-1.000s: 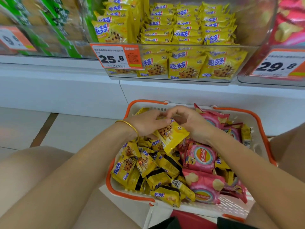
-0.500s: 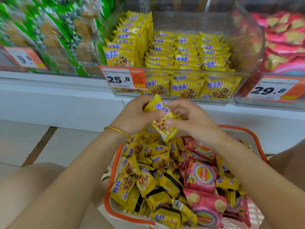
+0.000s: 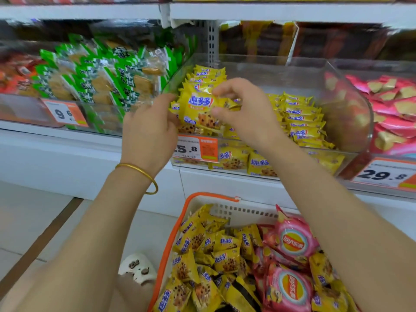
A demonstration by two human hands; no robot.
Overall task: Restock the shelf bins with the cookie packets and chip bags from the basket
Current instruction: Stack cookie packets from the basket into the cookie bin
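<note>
From the head view, the upper shelves (image 3: 292,12) were blurred, and the basket (image 3: 170,239) ran off the bottom edge, so its loose packets (image 3: 225,246) and chip bags (image 3: 292,242) were only partly seen. The left hand (image 3: 148,131) covered part of the tag (image 3: 198,149). At centre, both hands held one yellow packet (image 3: 200,106) upright over the front left corner of the bin (image 3: 292,63). The left hand gripped its left edge, fingertips hard to make out. The right hand (image 3: 245,113) pinched the right edge between thumb and curled fingers. Behind, the bin's left rows stood high. Its right back part lay open above lower rows, up to the clear side wall.
</note>
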